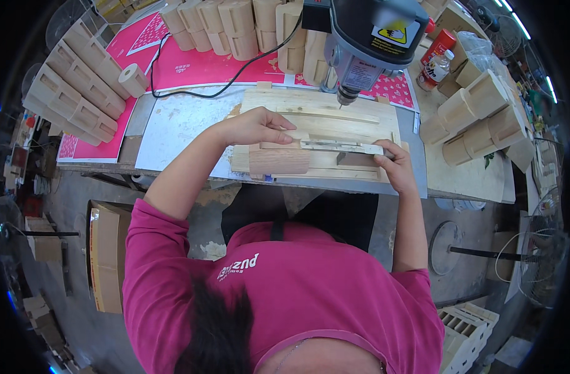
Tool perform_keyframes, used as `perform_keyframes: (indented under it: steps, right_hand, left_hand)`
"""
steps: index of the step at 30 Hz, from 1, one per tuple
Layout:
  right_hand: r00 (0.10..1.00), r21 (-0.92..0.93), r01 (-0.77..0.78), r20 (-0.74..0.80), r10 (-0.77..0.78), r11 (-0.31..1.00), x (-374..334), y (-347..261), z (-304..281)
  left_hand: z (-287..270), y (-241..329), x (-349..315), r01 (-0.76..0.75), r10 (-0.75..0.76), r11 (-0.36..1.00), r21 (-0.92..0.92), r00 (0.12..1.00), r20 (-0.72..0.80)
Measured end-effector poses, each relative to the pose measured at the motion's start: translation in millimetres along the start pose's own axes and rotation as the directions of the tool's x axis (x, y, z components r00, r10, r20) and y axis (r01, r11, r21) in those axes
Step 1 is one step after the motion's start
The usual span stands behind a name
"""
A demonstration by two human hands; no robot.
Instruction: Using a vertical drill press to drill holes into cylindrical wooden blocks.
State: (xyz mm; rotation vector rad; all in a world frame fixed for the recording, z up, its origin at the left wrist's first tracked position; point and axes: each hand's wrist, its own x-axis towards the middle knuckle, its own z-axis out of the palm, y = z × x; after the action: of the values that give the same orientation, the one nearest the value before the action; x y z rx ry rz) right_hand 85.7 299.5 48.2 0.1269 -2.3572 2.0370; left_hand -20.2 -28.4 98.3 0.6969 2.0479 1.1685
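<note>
A rounded, reddish-brown wooden block (pixel 279 162) lies at the near edge of a pale wooden board jig (pixel 335 124). My left hand (pixel 260 129) is over the block's far side, thumb pressed on its upper edge and fingers curled beyond, partly hidden. From the block a narrow, light metal strip (pixel 342 147) runs to the right. Its right end is gripped between the thumb and fingers of my right hand (pixel 396 164). Above the jig hangs a drill press head (pixel 369 37), its chuck (pixel 347 95) and thin bit pointing down, apart from both hands.
Pale wooden cylinders with recesses stand stacked at the left (pixel 79 87), back (pixel 235 28) and right (pixel 478 118). A loose short cylinder (pixel 133 80) is at the left. A black cable (pixel 204 95) crosses the table. Red-labelled bottles (pixel 435 68) stand at the back right; a cardboard box (pixel 110 258) is below left.
</note>
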Motion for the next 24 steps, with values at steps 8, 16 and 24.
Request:
perform_keyframes:
  steps: [8,16,24]
  right_hand:
    - [0.998,0.003,0.042,0.05,-0.042,0.999,3,-1,15]
    - [0.984,-0.247,0.143,-0.067,-0.165,0.958,-2,0,14]
    - [0.917,-0.607,0.194,-0.166,-0.361,0.771,-2,2,1]
  left_hand:
    - [45,-16,30,-0.208,0.048,0.907,-0.365,0.915,-0.402]
    - [80,-22,33,-0.525,-0.054,0.804,-0.279,0.404,-0.913]
    - [110,-42,-18,-0.228,0.563,0.818,0.529,0.507,-0.653]
